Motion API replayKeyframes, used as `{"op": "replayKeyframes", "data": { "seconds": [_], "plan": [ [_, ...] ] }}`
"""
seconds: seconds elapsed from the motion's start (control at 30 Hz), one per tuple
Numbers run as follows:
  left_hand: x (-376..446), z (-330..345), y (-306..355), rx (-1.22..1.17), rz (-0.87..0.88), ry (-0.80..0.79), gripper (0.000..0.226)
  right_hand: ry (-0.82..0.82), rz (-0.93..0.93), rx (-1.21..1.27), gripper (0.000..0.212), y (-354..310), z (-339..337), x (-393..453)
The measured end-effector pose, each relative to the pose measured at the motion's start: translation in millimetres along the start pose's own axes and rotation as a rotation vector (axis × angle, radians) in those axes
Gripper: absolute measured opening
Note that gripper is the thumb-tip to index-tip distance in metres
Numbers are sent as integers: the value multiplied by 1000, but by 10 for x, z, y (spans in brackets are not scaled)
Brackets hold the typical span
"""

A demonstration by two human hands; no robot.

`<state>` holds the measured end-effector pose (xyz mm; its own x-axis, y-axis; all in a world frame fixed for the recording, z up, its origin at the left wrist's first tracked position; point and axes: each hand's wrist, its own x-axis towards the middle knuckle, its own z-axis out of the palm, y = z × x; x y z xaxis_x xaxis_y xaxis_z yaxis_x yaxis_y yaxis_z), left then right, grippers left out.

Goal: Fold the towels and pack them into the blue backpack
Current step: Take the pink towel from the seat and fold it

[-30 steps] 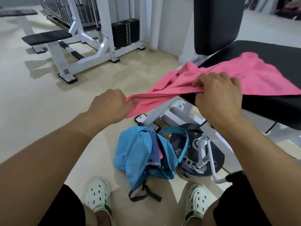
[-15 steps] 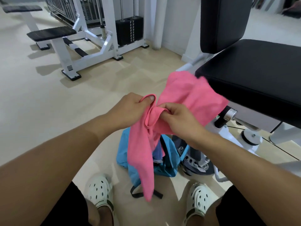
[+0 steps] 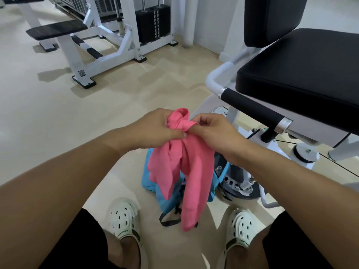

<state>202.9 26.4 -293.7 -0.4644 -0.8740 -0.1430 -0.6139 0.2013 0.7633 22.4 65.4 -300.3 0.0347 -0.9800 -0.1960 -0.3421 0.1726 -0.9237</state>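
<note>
Two hands, the left hand (image 3: 155, 127) and right hand (image 3: 215, 133), meet to pinch the bunched top of a pink towel (image 3: 186, 171), which hangs lengthwise straight down over the blue backpack (image 3: 149, 179) on the floor, directly below both.

The pale floor (image 3: 58, 117) carries the blue backpack (image 3: 150, 183), lying just beside the base of the black-seated gym machine (image 3: 240, 183), with a white weight machine (image 3: 108, 55) standing well apart.
</note>
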Motion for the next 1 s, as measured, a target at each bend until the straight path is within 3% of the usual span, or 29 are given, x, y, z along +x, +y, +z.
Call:
{"op": "replayKeyframes", "data": {
  "seconds": [0.1, 0.23, 0.3, 0.37, 0.43, 0.53, 0.67, 0.8, 1.0],
  "plan": [
    [47, -30, -12, -63, -59, 112, 22, -110, 37, -5, 10, 25, -72, 32],
    [88, -59, -82, -331, -171, 155, 7, -265, 121, -313, 3, 158, -135, 103],
    [97, -48, -121, -386, -216, 153, 6, -351, 173, -430, 13, 207, -132, 123],
    [111, -27, -150, -341, -259, 196, 12, -332, 210, -454, 29, 235, -113, 154],
    [117, -15, -174, -233, -286, 237, 30, -184, 212, -378, 39, 243, -90, 203],
    [108, -18, -178, -167, -343, 162, 54, -11, 244, -82, 36, 173, -64, 233],
    [104, -1, -163, -209, -373, 42, 31, 111, 367, 235, 21, 99, -44, 225],
    [75, 72, -121, -309, -292, -77, 33, 0, 373, 359, 12, 101, 20, 217],
    [72, 111, -80, -517, -237, -141, 31, -209, 236, 420, 31, 65, -14, 160]
  ]
}}
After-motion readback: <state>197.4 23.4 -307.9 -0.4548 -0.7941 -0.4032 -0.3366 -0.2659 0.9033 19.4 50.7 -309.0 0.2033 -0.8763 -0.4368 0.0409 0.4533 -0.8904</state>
